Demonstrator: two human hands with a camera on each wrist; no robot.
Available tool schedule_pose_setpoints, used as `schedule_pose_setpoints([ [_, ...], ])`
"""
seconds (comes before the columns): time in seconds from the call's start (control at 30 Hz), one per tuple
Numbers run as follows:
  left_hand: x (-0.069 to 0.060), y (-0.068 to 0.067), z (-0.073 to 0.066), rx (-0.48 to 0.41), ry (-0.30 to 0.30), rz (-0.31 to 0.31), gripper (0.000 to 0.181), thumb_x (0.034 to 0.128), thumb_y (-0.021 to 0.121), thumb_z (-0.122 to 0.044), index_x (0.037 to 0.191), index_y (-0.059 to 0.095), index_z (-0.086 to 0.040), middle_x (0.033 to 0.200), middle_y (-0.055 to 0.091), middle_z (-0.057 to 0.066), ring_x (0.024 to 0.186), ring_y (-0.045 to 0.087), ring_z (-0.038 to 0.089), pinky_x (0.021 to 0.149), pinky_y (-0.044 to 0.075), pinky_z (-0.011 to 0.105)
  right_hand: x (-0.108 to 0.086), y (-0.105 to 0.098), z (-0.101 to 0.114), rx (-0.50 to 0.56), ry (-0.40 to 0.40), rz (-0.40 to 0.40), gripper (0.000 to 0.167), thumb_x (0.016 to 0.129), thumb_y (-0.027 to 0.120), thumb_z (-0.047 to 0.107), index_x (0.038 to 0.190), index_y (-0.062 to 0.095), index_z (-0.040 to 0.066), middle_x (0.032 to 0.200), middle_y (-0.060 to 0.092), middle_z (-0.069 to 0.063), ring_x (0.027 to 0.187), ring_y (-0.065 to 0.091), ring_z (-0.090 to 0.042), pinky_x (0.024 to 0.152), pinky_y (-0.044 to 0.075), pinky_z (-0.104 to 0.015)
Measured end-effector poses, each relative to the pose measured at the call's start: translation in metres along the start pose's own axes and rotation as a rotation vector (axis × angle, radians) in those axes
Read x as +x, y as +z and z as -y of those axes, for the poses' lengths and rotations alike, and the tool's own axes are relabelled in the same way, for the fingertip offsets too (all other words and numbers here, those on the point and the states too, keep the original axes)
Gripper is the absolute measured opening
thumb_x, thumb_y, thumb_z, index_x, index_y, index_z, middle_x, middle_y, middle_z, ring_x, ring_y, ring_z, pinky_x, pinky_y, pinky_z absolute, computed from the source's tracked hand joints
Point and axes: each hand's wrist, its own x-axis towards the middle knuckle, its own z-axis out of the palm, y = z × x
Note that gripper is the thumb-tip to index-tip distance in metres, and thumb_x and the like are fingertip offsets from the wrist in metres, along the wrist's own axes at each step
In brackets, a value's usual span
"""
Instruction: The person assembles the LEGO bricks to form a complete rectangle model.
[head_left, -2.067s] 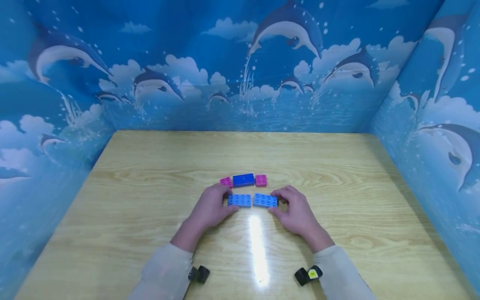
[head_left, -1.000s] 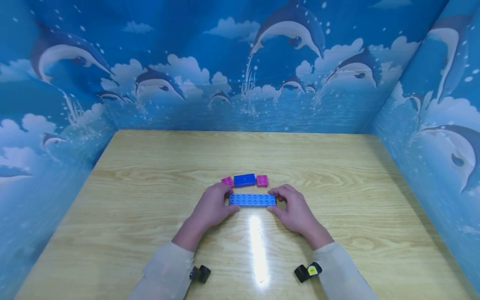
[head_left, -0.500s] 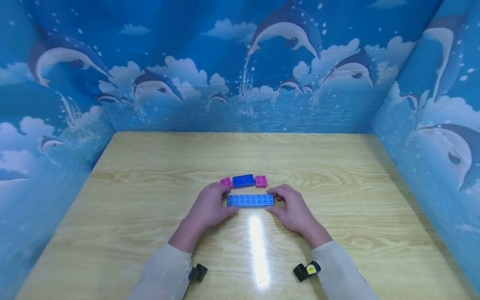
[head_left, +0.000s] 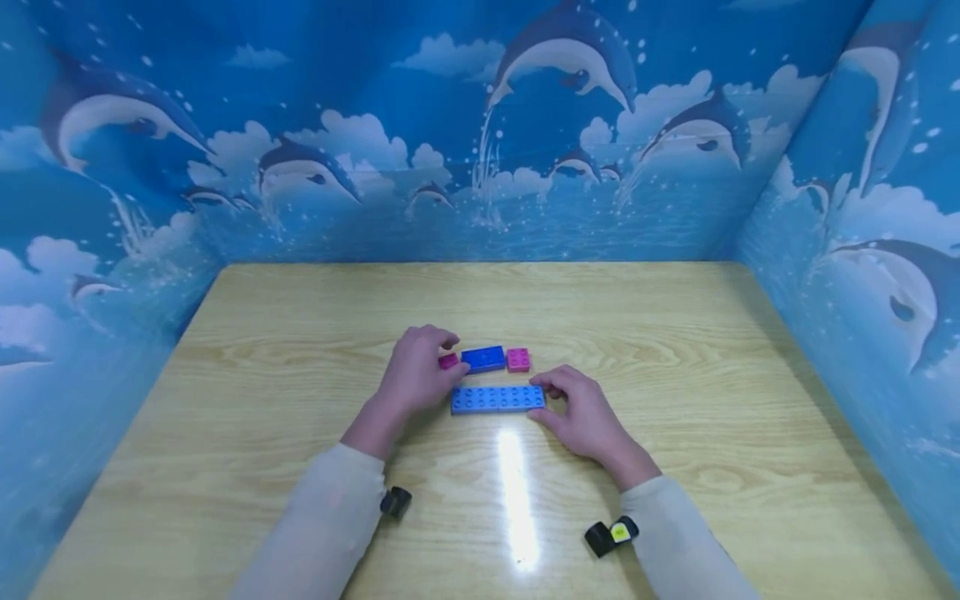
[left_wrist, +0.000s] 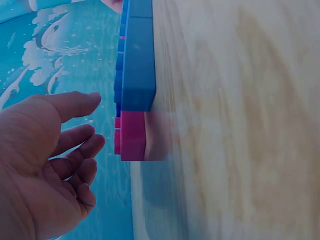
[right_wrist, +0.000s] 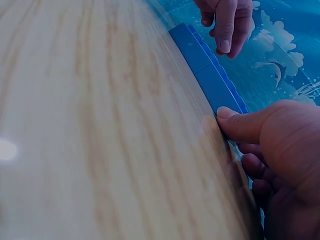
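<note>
Two light blue bricks [head_left: 498, 399] lie end to end in a row. My right hand [head_left: 588, 417] pinches the row's right end; the right wrist view shows the thumb against the near side of the bricks [right_wrist: 212, 75]. My left hand [head_left: 412, 372] is at the left pink brick [head_left: 447, 361], partly covering it. In the left wrist view this hand [left_wrist: 40, 160] has thumb and fingers apart, with a visible gap to the pink brick [left_wrist: 132, 142].
Behind the light blue row, a dark blue brick [head_left: 483, 359] lies between the left pink brick and another pink brick [head_left: 518, 360]. A dolphin-patterned backdrop [head_left: 465, 217] stands along the back and sides of the wooden table [head_left: 300, 308].
The two light blue bricks were apart and now lie end to end. My left hand has let go of their left end and moved back to the pink brick. My right hand stays at the right end.
</note>
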Motion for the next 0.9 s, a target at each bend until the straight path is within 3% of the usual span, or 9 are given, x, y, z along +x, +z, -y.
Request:
schedule_pose_setpoints([
  [0.43, 0.015, 0.004, 0.008, 0.076, 0.076, 0.093, 0.046, 0.082, 0.084, -0.029, 0.12, 0.07, -0.007, 0.108, 0.066, 0.003, 0.102, 0.051, 0.022, 0.098, 0.039, 0.041, 0.002, 0.001, -0.003, 0.011, -0.035, -0.012, 0.038, 0.08, 0.085, 0.012, 0.114, 0.07, 0.006, 0.101, 0.063, 0.0, 0.093, 0.059, -0.018, 0.084, 0.052, -0.037],
  [0.9, 0.023, 0.013, 0.007, 0.111, 0.103, 0.123, 0.043, 0.0835, 0.083, -0.032, 0.118, 0.072, -0.009, 0.097, 0.064, -0.002, 0.096, 0.049, 0.019, 0.092, 0.037, 0.039, 0.003, 0.0, -0.003, 0.007, -0.024, -0.001, 0.037, 0.081, 0.085, 0.013, 0.114, 0.07, 0.006, 0.101, 0.063, 0.0, 0.093, 0.059, -0.018, 0.085, 0.053, -0.037],
])
